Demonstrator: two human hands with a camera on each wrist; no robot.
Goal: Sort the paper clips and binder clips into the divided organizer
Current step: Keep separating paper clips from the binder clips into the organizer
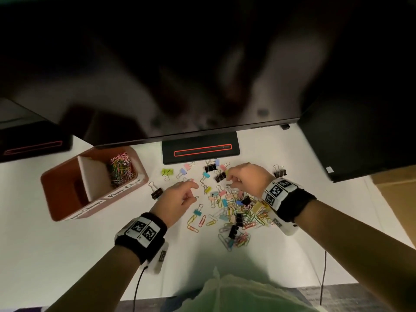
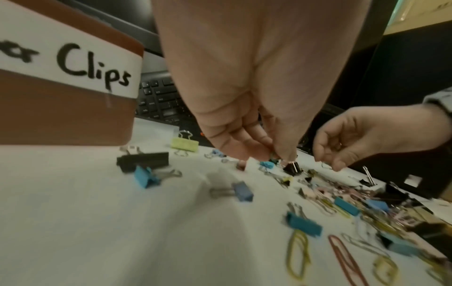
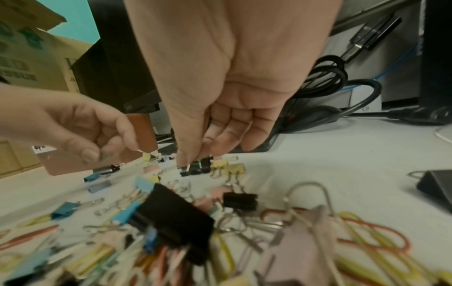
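**Both hands down among the scattered clips**

Head view: the white surface (image 1: 67, 255) carries a brown divided organizer (image 1: 67, 176) toward its left edge, its far compartment holding coloured paper clips (image 1: 121, 170); what the near compartment holds cannot be made out. A loose heap of paper clips and binder clips (image 1: 238, 212) lies at the middle of the surface, in front of a monitor base (image 1: 200, 152). The left hand (image 1: 177, 199) hovers at the heap's left fringe with thumb and forefinger drawn together. The right hand (image 1: 245, 176) sits at the heap's far side, fingers curled down.

Left wrist view: the left hand (image 2: 244, 125) points its fingertips down over a small black binder clip (image 2: 292, 168); whether they grip anything cannot be told. The organizer wall (image 2: 68, 116) bears a label reading "Clips".

Right wrist view: the right hand (image 3: 220, 116) has thumb and fingers closing on a dark binder clip (image 3: 193, 169) resting on the surface. The left hand (image 3: 97, 135) pinches a thin wire end.
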